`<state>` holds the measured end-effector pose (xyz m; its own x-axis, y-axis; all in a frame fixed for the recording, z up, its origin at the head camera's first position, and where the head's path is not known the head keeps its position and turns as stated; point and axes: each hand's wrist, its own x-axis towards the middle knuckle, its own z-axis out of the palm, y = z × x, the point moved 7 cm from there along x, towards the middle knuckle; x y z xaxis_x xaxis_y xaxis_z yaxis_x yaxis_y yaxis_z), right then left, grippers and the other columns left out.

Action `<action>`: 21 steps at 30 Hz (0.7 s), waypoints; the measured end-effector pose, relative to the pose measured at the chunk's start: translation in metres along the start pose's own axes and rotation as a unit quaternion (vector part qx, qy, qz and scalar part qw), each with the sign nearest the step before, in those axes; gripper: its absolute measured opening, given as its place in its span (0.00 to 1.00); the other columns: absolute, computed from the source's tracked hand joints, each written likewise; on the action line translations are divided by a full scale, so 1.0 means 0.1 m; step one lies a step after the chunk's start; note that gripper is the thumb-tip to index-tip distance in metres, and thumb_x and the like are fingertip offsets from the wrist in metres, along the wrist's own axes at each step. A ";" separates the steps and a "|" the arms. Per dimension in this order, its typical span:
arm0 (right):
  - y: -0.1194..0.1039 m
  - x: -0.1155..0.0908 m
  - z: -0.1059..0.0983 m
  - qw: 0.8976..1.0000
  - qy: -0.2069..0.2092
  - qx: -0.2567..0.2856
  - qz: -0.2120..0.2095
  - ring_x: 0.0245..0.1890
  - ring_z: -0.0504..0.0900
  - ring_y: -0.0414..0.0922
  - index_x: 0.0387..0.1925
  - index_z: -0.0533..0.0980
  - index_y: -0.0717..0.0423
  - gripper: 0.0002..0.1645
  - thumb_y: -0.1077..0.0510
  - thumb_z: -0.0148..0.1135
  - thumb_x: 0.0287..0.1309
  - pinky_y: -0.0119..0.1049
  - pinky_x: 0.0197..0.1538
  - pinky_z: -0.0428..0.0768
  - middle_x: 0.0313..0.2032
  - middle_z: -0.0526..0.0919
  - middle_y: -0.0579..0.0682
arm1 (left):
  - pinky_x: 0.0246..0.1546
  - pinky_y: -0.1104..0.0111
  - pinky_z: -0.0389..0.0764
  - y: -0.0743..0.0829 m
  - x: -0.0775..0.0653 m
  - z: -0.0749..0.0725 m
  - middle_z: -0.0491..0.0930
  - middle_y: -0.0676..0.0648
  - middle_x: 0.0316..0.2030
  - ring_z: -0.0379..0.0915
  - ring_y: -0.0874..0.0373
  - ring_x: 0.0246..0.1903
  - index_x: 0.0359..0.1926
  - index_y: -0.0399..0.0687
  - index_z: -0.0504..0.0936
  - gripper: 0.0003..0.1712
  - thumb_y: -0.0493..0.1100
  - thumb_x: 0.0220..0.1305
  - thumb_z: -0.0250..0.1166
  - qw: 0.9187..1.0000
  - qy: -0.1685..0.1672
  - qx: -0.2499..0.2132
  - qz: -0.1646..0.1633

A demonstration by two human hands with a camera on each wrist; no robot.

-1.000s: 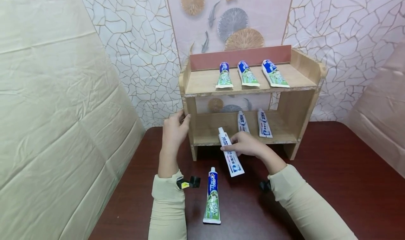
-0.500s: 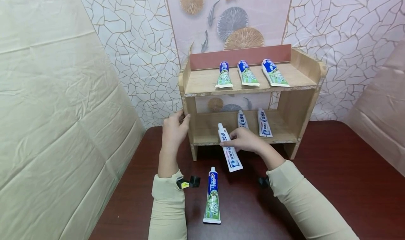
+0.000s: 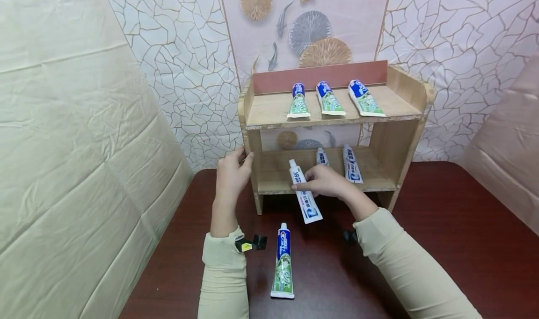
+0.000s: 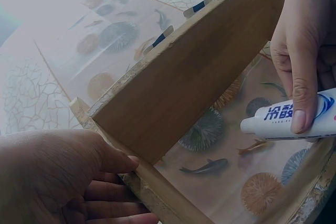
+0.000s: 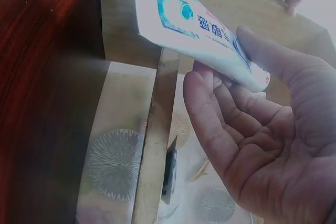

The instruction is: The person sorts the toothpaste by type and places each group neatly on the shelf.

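My right hand [image 3: 326, 181] pinches a white toothpaste tube [image 3: 310, 209] with blue lettering, thumb on top and fingers beneath. The tube tilts, cap pointing toward the lower compartment of the wooden shelf [image 3: 324, 121], its tail end out over the table. In the left wrist view the tube's cap end [image 4: 262, 121] is inside the shelf opening. My left hand [image 3: 233, 171] grips the front edge of the shelf's left side panel, thumb [image 4: 118, 158] along the edge. Two matching white tubes lie on the lower board, one [image 3: 352, 167] farther right, the other [image 3: 322, 156] partly hidden behind my right hand.
Three blue-and-green toothpaste tubes [image 3: 330, 101] lie in a row on the top board. Another blue-and-green tube [image 3: 283, 267] rests on the dark red table [image 3: 442, 244] between my forearms. A patterned wall [image 3: 189, 76] stands behind the shelf.
My right hand has carried the white toothpaste tube slightly up and forward, toward the lower compartment. The left hand stays on the shelf's side panel.
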<state>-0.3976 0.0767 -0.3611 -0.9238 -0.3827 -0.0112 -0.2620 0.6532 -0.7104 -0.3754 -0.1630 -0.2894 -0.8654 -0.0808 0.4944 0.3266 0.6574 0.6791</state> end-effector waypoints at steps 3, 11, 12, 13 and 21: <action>-0.01 0.01 -0.01 1.000 -0.001 -0.004 -0.001 0.26 0.86 0.48 0.27 0.82 0.58 0.23 0.41 0.71 0.59 0.37 0.31 0.85 0.24 0.86 0.49 | 0.52 0.60 0.83 0.00 0.00 0.00 0.84 0.39 0.51 0.83 0.50 0.51 0.61 0.38 0.80 0.25 0.51 0.73 0.61 1.000 -0.002 0.000 -0.003; -0.01 0.06 -0.03 1.000 -0.003 0.019 0.019 0.24 0.85 0.45 0.29 0.82 0.59 0.22 0.43 0.72 0.59 0.38 0.31 0.85 0.24 0.86 0.50 | 0.53 0.59 0.83 -0.02 0.00 0.01 0.85 0.40 0.51 0.83 0.50 0.52 0.62 0.38 0.79 0.26 0.51 0.73 0.61 1.000 -0.001 0.006 -0.003; -0.01 0.07 -0.04 1.000 -0.003 0.020 0.021 0.24 0.84 0.45 0.29 0.82 0.60 0.22 0.43 0.72 0.59 0.38 0.30 0.85 0.24 0.86 0.50 | 0.53 0.59 0.83 -0.02 0.00 0.01 0.85 0.40 0.51 0.83 0.50 0.52 0.62 0.38 0.79 0.26 0.51 0.73 0.61 1.000 -0.001 0.006 -0.003; -0.02 0.09 -0.05 1.000 -0.002 0.020 0.021 0.23 0.84 0.46 0.29 0.82 0.60 0.22 0.43 0.72 0.59 0.39 0.30 0.85 0.24 0.86 0.51 | 0.53 0.59 0.82 -0.02 0.00 0.01 0.85 0.40 0.51 0.83 0.50 0.52 0.62 0.38 0.79 0.26 0.51 0.73 0.61 1.000 -0.001 0.007 -0.003; -0.02 0.23 -0.17 1.000 0.005 -0.009 0.024 0.25 0.86 0.52 0.27 0.81 0.60 0.24 0.42 0.69 0.61 0.45 0.33 0.86 0.23 0.85 0.52 | 0.54 0.60 0.82 -0.01 0.00 0.00 0.85 0.41 0.50 0.83 0.51 0.51 0.60 0.39 0.80 0.24 0.51 0.73 0.61 1.000 0.001 0.007 0.002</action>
<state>-0.4227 0.0779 -0.3485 -0.9378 -0.3452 -0.0381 -0.2228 0.6820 -0.6966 -0.3759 -0.1640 -0.2900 -0.8630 -0.0797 0.4988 0.3250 0.6682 0.6692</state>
